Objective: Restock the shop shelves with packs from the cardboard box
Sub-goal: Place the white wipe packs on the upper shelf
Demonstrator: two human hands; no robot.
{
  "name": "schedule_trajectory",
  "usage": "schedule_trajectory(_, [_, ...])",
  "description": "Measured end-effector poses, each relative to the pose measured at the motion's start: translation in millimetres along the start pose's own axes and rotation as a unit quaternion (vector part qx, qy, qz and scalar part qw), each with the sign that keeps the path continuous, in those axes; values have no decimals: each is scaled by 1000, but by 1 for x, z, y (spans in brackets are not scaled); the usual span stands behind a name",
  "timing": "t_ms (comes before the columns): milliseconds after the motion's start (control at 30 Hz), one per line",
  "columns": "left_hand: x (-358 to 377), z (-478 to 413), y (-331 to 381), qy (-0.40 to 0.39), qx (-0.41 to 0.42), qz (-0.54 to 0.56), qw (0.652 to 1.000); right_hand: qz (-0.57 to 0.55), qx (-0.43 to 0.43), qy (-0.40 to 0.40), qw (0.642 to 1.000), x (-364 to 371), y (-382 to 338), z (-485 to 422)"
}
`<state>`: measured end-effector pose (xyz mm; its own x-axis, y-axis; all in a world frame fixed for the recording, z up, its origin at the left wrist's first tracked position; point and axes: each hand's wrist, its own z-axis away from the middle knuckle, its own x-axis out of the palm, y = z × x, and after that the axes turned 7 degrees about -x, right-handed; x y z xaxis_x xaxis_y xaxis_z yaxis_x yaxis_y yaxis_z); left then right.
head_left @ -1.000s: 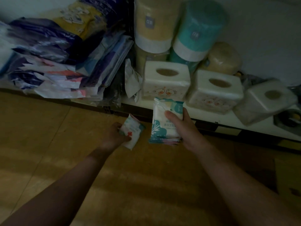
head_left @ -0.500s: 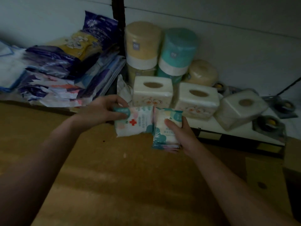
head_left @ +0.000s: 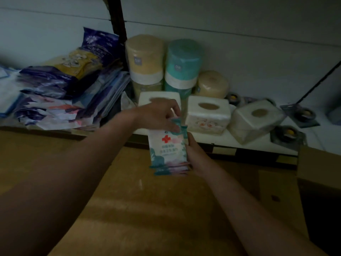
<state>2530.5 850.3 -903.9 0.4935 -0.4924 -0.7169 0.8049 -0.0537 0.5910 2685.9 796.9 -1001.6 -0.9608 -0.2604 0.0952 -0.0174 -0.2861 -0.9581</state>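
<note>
Packs: 2 wipe packs (head_left: 167,150), upright and pressed face to face, held in the air just in front of the shelf edge; the front 1 shows a red cross.
Left hand: left hand (head_left: 158,115) with fingers curled, pinching the top edge of the front pack.
Right hand: right hand (head_left: 195,154) curled round the right side of both packs, at their 3 o'clock.
Tissue boxes: 3 white tissue boxes (head_left: 208,113) in a row at 12 to 2 o'clock of the packs; the left hand partly hides the first, and the third is tilted.
Rolls: 5 wrapped rolls (head_left: 144,58) behind the boxes: 2 yellow stacked, 2 teal stacked, 1 yellow lower down.
Round things: 3 small dark discs (head_left: 287,133) at 2 to 3 o'clock, too dim to name.
Bags: a slumped pile of flat bags (head_left: 64,93) at 9 to 10 o'clock.
Post: 1 black post (head_left: 118,24) at 11 o'clock, between bags and rolls.
Box: 1 cardboard box (head_left: 317,172) at 4 o'clock.
Surface: low white shelf (head_left: 258,143) over a brown floor (head_left: 129,209).
Room: dim, with a pale wall (head_left: 239,52) behind.
</note>
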Motion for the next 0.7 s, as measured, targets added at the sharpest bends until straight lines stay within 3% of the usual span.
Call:
schedule_trajectory(100, [27, -4, -5, 224, 49, -40, 972, -48, 3, 23, 999, -3, -1, 2])
schedule_trajectory(167, [45, -3, -12, 370, 36, -41, 927, -82, -3, 30, 996, -6, -2, 3])
schedule_trajectory(200, [52, -3, -16, 396, 6, 8, 918, -94, -5, 34, 995, -7, -2, 3])
schedule_trajectory(267, [61, 0, -18, 341, -66, 197, 917, -113, -13, 41, 993, -7, -4, 2])
schedule_trajectory(367, [71, 6, -17, 169, -159, 428, 874, -105, -18, 41, 993, -6, -5, 3])
schedule_trajectory(433, [77, 8, -16, 125, -175, 463, 860, -95, -11, 42, 995, -6, -5, 3])
schedule_trajectory(700, [94, 2, -13, 125, -156, 481, 853, -178, 48, 15, 983, -13, -10, 6])
